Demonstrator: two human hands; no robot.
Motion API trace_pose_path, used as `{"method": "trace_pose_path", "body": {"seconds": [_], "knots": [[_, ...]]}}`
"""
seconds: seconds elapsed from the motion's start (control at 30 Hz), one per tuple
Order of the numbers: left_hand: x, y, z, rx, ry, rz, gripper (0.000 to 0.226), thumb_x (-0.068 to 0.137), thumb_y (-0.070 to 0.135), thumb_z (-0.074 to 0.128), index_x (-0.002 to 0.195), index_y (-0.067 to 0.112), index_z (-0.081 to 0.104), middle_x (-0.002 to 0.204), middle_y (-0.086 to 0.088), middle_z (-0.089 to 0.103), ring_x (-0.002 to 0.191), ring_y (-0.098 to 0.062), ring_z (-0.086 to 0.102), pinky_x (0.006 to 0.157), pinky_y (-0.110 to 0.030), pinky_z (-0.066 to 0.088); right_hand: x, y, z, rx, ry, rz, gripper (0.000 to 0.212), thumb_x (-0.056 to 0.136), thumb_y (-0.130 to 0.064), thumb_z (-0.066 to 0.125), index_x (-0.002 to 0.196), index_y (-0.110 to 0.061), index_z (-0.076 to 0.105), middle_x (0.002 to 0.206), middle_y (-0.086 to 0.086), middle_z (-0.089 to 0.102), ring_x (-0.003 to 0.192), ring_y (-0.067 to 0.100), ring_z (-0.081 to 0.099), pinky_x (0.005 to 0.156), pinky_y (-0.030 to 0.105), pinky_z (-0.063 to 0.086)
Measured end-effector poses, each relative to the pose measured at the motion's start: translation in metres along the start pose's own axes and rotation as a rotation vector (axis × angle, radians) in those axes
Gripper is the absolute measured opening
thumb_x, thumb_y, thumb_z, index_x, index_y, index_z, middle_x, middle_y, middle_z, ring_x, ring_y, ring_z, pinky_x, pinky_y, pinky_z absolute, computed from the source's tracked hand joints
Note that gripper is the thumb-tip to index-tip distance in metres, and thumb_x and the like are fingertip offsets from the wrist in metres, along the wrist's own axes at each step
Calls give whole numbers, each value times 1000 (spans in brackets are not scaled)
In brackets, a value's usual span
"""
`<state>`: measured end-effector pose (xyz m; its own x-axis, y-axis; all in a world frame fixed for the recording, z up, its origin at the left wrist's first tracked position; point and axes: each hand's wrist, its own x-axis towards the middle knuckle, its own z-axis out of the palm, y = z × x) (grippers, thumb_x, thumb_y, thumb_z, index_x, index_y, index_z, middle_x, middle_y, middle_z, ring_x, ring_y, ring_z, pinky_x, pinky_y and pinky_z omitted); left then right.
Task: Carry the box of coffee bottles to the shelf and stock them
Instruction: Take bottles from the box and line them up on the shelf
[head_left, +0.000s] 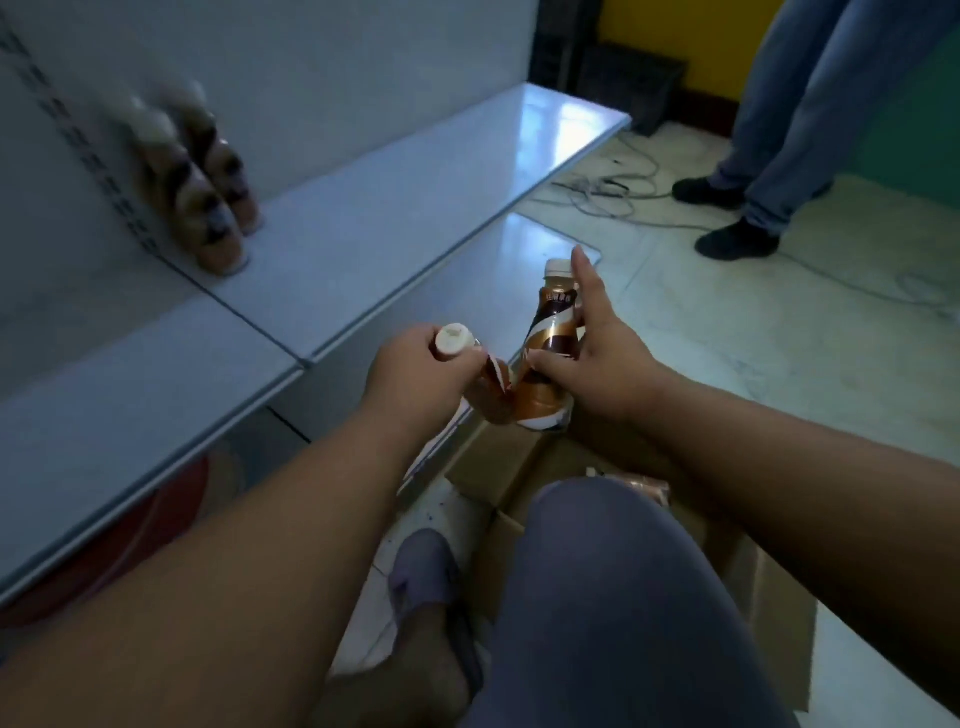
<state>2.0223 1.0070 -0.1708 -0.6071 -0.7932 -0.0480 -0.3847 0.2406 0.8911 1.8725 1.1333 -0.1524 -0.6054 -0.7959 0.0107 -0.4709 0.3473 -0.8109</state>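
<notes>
An open cardboard box is sat on the floor by the knee, contents mostly hidden; just above it one coffee bottle is gripped near the cap by the left hand, fingers curled; another bottle is pinched by the right hand, index finger straight; two blurry bottles are stood way back on the shelf.

Pale tiled floor is lying right of and beyond the grip, reflecting dim light. Grey cables are trailing across it further out. A white back panel is rising far left. A yellow wall is showing beyond, with a dark crate standing against it. A bystander's legs are standing far right.
</notes>
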Motion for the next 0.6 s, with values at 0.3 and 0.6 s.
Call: {"method": "trace_pose_path", "body": {"seconds": [0.3, 0.6], "knots": [[-57, 24, -138, -348, 292, -13, 42, 87, 62, 46, 111, 31, 61, 110, 2, 67, 102, -21, 63, 89, -45, 51, -17, -143, 57, 32, -75, -204, 72, 67, -42, 81, 128, -31, 46, 105, -12, 64, 93, 8, 65, 86, 37, 57], [-14, 8, -174, -347, 431, 39, 35, 86, 63, 50, 90, 30, 59, 78, 0, 69, 60, -11, 70, 54, -30, 54, 36, -165, 106, 316, -179, -170, 33, 77, -44, 74, 100, -25, 60, 94, -1, 71, 85, 12, 70, 80, 38, 57]]}}
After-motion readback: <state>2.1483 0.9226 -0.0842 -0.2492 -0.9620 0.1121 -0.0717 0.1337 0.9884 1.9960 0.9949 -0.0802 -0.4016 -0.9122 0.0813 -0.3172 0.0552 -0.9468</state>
